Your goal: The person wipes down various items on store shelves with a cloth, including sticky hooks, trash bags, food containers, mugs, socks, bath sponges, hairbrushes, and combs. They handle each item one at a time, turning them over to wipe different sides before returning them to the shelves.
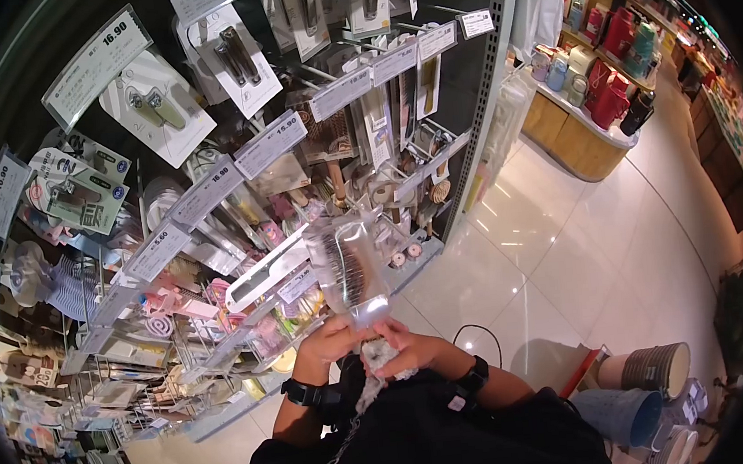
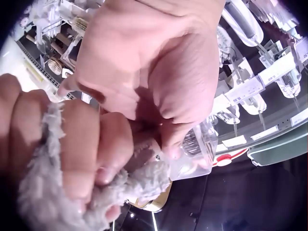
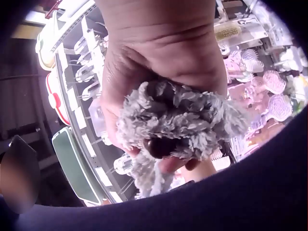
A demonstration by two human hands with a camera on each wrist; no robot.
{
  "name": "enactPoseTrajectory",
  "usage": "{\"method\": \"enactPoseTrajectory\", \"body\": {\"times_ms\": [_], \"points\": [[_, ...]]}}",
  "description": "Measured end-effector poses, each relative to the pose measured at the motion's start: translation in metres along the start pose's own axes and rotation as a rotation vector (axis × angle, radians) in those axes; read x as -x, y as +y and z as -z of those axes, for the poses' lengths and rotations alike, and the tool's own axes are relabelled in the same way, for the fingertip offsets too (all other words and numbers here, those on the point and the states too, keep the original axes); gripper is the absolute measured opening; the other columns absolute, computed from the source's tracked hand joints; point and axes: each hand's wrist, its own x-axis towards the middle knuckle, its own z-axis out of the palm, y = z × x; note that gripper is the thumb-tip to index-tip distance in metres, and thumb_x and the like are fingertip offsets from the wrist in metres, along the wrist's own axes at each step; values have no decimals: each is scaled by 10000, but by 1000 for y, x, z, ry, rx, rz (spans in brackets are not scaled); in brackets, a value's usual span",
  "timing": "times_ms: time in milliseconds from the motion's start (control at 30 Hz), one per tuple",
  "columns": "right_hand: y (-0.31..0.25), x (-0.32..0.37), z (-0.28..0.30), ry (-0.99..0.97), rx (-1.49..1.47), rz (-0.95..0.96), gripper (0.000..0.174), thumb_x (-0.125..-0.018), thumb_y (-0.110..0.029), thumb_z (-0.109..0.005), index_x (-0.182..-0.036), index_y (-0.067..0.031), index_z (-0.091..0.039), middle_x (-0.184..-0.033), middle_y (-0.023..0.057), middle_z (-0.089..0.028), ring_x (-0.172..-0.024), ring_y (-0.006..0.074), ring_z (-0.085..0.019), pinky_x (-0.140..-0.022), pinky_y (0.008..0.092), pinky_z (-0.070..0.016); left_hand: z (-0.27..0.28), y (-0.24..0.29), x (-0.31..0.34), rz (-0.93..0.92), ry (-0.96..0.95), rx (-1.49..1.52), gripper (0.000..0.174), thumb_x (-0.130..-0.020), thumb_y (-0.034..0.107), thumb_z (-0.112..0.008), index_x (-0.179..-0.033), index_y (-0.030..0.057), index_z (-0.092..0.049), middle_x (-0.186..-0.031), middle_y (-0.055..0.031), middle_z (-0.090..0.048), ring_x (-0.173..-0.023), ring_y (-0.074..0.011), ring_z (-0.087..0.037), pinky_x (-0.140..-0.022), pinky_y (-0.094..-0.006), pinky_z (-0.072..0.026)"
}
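Note:
A clear plastic package (image 1: 345, 265) with a dark-bristled brush inside stands up in front of the shelf rack. My left hand (image 1: 332, 339) pinches its lower end in the head view; in the left wrist view that hand (image 2: 149, 62) has the package (image 2: 195, 149) beyond its fingertips. My right hand (image 1: 413, 349) is beside it at the same end, fingers curled round a fluffy grey item (image 1: 378, 355). The right wrist view shows the grey item (image 3: 178, 120), with a dark round part, against the palm of my right hand (image 3: 163, 53).
Racks of packaged nail clippers (image 1: 153, 110), combs and brushes fill the left, with price labels along the rails. A rounded counter (image 1: 579, 130) with cups and bottles stands at upper right. Baskets and bins (image 1: 622, 413) are at lower right, beside the tiled floor (image 1: 559, 260).

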Motion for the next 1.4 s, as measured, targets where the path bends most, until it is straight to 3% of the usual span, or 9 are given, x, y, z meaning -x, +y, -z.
{"method": "enactPoseTrajectory", "body": {"times_ms": [67,133,367,467,567,800,1000,1067,1400], "points": [[7,1,0,-3,-238,-37,571,-760,-30,-688,-1268,-51,-428,-1020,79,-568,-916,168,-581,-766,301,-490,-3,-2,-3,-167,-126,60,370,-945,214,-462,-1161,-83,-507,-1112,-192,-581,-1124,-312,-505,-971,-388,-384],[-7,-4,2,-15,-127,-134,795,-745,-151,-735,-1382,-31,-276,-1405,127,-184,-1278,197,-232,-1042,340,-270,-12,7,-4,-67,38,-5,470,-895,411,-528,-990,-48,-553,-900,-179,-611,-1055,-349,-544,-957,-444,-381],[-18,-18,10,239,499,260,688,-753,-207,-661,-1323,36,-361,-1290,234,-448,-1224,317,-445,-897,343,-439,-19,9,-11,-135,166,-121,213,-934,176,-474,-985,-22,-536,-937,-123,-587,-1029,-255,-541,-927,-353,-399],[-44,-15,5,348,352,-219,582,-734,-231,-681,-1196,60,-478,-1077,247,-576,-1040,314,-578,-805,353,-472,-24,-3,-20,-137,444,-343,182,-916,140,-479,-926,-19,-568,-886,-107,-610,-942,-219,-575,-854,-332,-425],[-13,-29,-1,600,452,144,500,-712,-264,-706,-1052,65,-547,-894,238,-614,-854,341,-631,-743,371,-477,-13,-29,-31,-188,886,-819,174,-877,124,-535,-918,-23,-618,-787,-121,-660,-743,-187,-631,-684,-312,-473],[6,-13,33,448,673,-24,452,-732,-266,-702,-1044,28,-558,-839,212,-625,-752,314,-634,-690,352,-483,12,-32,-32,-147,980,-430,256,-951,201,-476,-842,-13,-563,-757,-87,-614,-667,-130,-567,-619,-273,-452],[-39,-14,54,453,668,-90,457,-713,-242,-663,-1071,22,-560,-914,231,-626,-838,386,-606,-717,397,-487,46,-24,-28,-249,1046,-463,268,-922,187,-511,-751,-17,-538,-644,-65,-581,-557,-115,-523,-506,-280,-409],[-48,-28,61,576,960,341,533,-683,-190,-644,-1165,7,-529,-1133,207,-582,-856,363,-605,-716,395,-494,60,-23,-28,-223,1071,-521,267,-914,182,-518,-743,-22,-542,-634,-79,-579,-551,-141,-527,-511,-303,-414],[-143,-87,56,488,1049,362,712,-645,-147,-593,-1327,-44,-416,-1419,146,-360,-1094,354,-524,-847,380,-470,112,-34,-32,-280,1216,-1148,183,-857,93,-528,-752,-53,-562,-642,-150,-595,-583,-232,-586,-544,-355,-447]]}}
